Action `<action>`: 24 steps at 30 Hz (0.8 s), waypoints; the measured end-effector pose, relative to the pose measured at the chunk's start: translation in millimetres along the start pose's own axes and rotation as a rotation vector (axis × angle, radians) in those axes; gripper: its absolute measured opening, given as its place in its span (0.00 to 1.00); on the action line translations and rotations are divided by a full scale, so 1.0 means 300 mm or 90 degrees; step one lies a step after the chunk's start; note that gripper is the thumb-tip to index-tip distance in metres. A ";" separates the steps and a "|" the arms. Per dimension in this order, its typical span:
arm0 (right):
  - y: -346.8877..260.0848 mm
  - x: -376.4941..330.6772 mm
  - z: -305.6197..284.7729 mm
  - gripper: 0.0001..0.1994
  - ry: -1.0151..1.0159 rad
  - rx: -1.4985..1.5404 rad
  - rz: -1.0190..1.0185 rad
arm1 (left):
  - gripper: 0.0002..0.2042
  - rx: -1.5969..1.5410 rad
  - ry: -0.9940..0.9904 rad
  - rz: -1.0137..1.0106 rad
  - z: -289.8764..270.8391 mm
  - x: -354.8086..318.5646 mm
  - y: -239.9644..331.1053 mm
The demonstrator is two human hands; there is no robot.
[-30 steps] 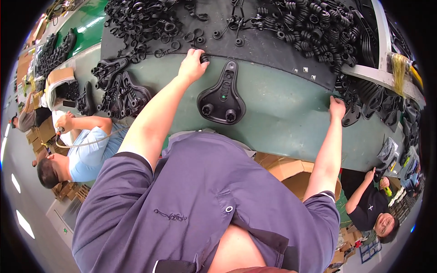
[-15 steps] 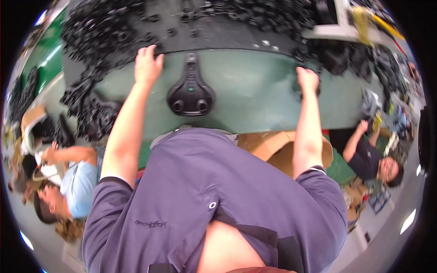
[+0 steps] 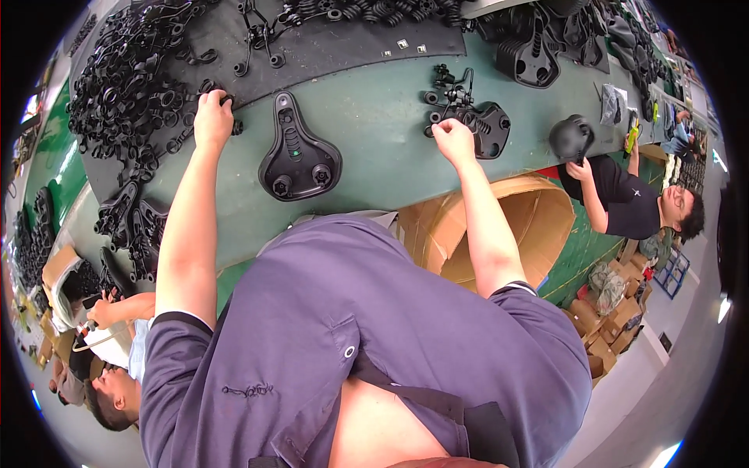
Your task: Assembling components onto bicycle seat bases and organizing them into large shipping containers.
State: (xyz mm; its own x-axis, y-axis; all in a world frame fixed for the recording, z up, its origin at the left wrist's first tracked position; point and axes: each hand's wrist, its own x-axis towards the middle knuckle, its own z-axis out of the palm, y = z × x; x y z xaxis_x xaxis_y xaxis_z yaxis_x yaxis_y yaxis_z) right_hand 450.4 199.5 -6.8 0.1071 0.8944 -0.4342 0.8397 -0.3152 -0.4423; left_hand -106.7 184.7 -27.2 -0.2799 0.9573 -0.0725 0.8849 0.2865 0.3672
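Observation:
A black bicycle saddle base point(image 3: 300, 160) lies underside up on the green tabletop between my hands, touched by neither. My left hand point(image 3: 212, 123) is at the edge of the pile of small black ring-shaped parts point(image 3: 144, 90), its fingers closed around a small black part only partly visible at the fingertips. Over to the right, my right hand point(image 3: 455, 142) has thumb and fingers pinched together beside a small cluster of black metal fittings point(image 3: 452, 92). What lies in that pinch is too small to make out. Another black saddle base point(image 3: 491, 129) rests just behind this hand.
Stacked black saddle bases point(image 3: 530, 54) stand at the far right. Black wire frames point(image 3: 257, 35) lie on the dark mat point(image 3: 351, 58). A large open cardboard box point(image 3: 538, 226) sits below the table's front edge. A co-worker point(image 3: 632, 195) at right holds a black saddle; another person point(image 3: 117, 390) is at left.
The view has shifted. My right hand has moved left, nearer the saddle base. My left hand, earlier with its thumb apart, has moved slightly left and closed at the ring parts.

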 end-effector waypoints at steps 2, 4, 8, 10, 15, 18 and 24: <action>0.001 0.014 -0.013 0.12 0.021 -0.017 0.002 | 0.13 -0.038 0.028 0.010 -0.016 -0.044 0.005; 0.001 0.038 -0.055 0.10 0.049 -0.128 -0.002 | 0.15 -0.081 0.045 0.008 -0.051 -0.100 0.017; -0.009 0.115 -0.162 0.12 0.137 -0.162 -0.064 | 0.14 -0.172 0.033 -0.066 -0.089 -0.229 0.000; -0.032 0.160 -0.215 0.11 0.191 -0.142 -0.067 | 0.14 -0.273 0.028 -0.115 -0.085 -0.289 -0.017; -0.056 0.316 -0.335 0.14 0.311 -0.060 -0.065 | 0.14 -0.773 -0.049 -0.390 -0.120 -0.391 0.006; 0.005 0.472 -0.330 0.25 0.281 -0.218 -0.073 | 0.14 -0.928 -0.070 -0.448 -0.181 -0.429 0.120; -0.029 0.604 -0.248 0.35 0.029 -0.266 -0.074 | 0.18 -0.993 -0.130 -0.457 -0.251 -0.527 0.302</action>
State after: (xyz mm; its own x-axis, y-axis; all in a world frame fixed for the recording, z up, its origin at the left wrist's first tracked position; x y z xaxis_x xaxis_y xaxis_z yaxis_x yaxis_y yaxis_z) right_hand 502.3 388.0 -23.3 0.0153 0.9326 -0.3607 0.9900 -0.0648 -0.1255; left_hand -10.5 56.5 87.5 -0.2680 0.6902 -0.6721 -0.5850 0.4377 0.6828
